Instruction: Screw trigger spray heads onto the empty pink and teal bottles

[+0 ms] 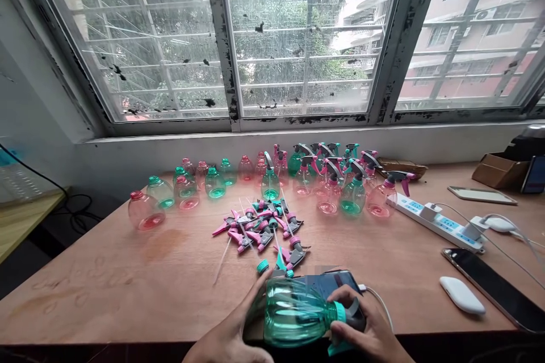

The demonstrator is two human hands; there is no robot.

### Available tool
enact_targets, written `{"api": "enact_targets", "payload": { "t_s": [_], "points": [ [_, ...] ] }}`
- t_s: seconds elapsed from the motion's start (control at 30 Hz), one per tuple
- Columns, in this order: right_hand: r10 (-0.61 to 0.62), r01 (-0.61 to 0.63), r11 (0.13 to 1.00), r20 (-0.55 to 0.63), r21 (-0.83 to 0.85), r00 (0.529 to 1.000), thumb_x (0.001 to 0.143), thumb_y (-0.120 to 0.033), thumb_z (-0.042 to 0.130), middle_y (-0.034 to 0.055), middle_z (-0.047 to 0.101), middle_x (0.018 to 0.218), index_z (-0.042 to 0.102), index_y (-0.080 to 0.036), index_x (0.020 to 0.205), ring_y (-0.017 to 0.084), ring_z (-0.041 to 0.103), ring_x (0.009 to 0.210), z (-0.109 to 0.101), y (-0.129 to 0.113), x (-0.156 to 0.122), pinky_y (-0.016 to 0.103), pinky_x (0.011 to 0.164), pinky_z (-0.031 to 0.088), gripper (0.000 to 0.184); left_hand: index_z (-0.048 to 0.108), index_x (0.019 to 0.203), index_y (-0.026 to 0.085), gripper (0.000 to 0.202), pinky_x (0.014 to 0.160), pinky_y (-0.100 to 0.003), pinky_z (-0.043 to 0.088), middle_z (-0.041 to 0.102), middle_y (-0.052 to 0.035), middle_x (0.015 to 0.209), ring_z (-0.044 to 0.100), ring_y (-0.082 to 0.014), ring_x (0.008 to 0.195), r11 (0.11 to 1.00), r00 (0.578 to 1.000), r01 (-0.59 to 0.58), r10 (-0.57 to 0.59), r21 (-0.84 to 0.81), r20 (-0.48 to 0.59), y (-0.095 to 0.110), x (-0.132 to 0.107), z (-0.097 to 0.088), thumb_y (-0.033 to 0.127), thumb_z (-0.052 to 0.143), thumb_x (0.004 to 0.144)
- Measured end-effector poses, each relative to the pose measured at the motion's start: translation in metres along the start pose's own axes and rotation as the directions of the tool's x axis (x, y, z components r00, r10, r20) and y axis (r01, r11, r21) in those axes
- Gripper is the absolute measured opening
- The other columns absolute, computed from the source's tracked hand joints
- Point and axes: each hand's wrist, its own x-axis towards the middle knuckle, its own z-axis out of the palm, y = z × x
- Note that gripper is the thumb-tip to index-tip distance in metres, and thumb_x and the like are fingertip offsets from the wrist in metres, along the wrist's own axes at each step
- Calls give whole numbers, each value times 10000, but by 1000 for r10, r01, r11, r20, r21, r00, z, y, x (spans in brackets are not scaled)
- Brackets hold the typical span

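A clear green spray bottle [293, 315] lies sideways in front of me at the table's near edge, its neck to the right. My left hand [234, 329] holds it around the base end; some fingers are hidden. At the neck, my right hand [372, 323] grips the teal collar [339, 313] and grey spray head [354, 315] between thumb and fingers. Whether the collar is fully screwed on, I cannot tell. Just beyond lies a pile of loose pink, teal and grey trigger spray heads [259, 229] with thin tubes.
Headless bottles [147, 212] stand at the back left; several bottles with spray heads [352, 195] stand at the back right. A phone [332, 282] with a cable lies behind my hands. To the right are a power strip [445, 227], a white case [462, 295] and a dark phone [494, 289].
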Motion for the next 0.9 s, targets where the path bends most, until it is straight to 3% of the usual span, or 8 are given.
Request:
{"api": "enact_targets", "payload": {
  "t_s": [0.1, 0.27, 0.37, 0.43, 0.57, 0.7, 0.8, 0.9],
  "points": [
    [15, -15, 1000, 2, 16, 1000, 828, -646, 919, 17, 750, 825, 728, -211, 1066, 236, 777, 693, 0, 0, 0, 328, 639, 609, 531, 433, 1688, 380, 1129, 1382, -631, 266, 378, -99, 1826, 336, -426, 1691, 999, 1000, -14, 15, -34, 15, 3, 2, 1, 355, 1042, 738],
    [16, -17, 999, 25, 29, 1000, 868, -632, 893, 13, 777, 753, 714, -220, 1084, 247, 795, 675, 0, -3, 0, 326, 653, 624, 499, 313, 1735, 439, 1012, 1339, -632, 359, 420, -111, 1800, 450, -398, 1639, 1000, 1000, -24, 25, -16, 6, 2, 0, 4, 343, 904, 919],
    [8, -8, 1000, 25, 24, 1000, 890, -628, 878, 10, 789, 733, 721, -231, 1094, 250, 798, 677, 1, -7, 0, 319, 651, 628, 473, 228, 1761, 430, 1228, 1348, -650, 331, 405, -131, 1804, 419, -420, 1652, 999, 999, -35, 35, 5, -20, -7, -1, 0, 351, 999, 808],
    [-6, 6, 1000, 26, 8, 1000, 892, -645, 870, 12, 793, 732, 732, -240, 1096, 252, 795, 680, 1, -10, 0, 318, 645, 631, 475, 252, 1756, 397, 1299, 1361, -650, 307, 398, -141, 1806, 393, -429, 1664, 999, 999, -37, 37, -12, -31, -10, 1, -2, 367, 1049, 731],
    [-24, 25, 1000, 9, -16, 1000, 873, -674, 874, 17, 777, 774, 746, -231, 1070, 250, 787, 684, 2, -12, 0, 327, 637, 636, 502, 409, 1688, 338, 1064, 1382, -625, 276, 417, -135, 1797, 352, -410, 1687, 999, 999, -44, 45, -18, 19, 2, 4, 1, 398, 997, 804],
    [-40, 40, 999, 20, 4, 999, 886, -667, 872, 16, 765, 793, 738, -224, 1071, 239, 780, 686, 2, -9, 1, 343, 642, 645, 498, 330, 1722, 410, 960, 1351, -610, 347, 380, -119, 1817, 394, -382, 1672, 998, 997, -65, 64, 18, 39, 12, 3, 6, 352, 885, 941],
    [-29, 29, 999, 32, 16, 999, 885, -665, 879, 15, 764, 785, 730, -222, 1081, 237, 783, 688, 1, -6, 1, 336, 642, 641, 507, 273, 1740, 446, 1113, 1372, -622, 285, 335, -105, 1841, 340, -398, 1694, 999, 999, -47, 46, 11, 20, 5, 2, 3, 395, 957, 864],
    [-13, 12, 999, 29, 35, 1000, 884, -658, 884, 11, 761, 796, 726, -221, 1090, 229, 788, 696, 1, -3, 1, 316, 648, 629, 508, 342, 1725, 399, 1189, 1396, -630, 196, 324, -111, 1847, 255, -433, 1717, 999, 999, -31, 31, -12, 11, -4, 3, -2, 468, 1023, 753]
  ]
}}
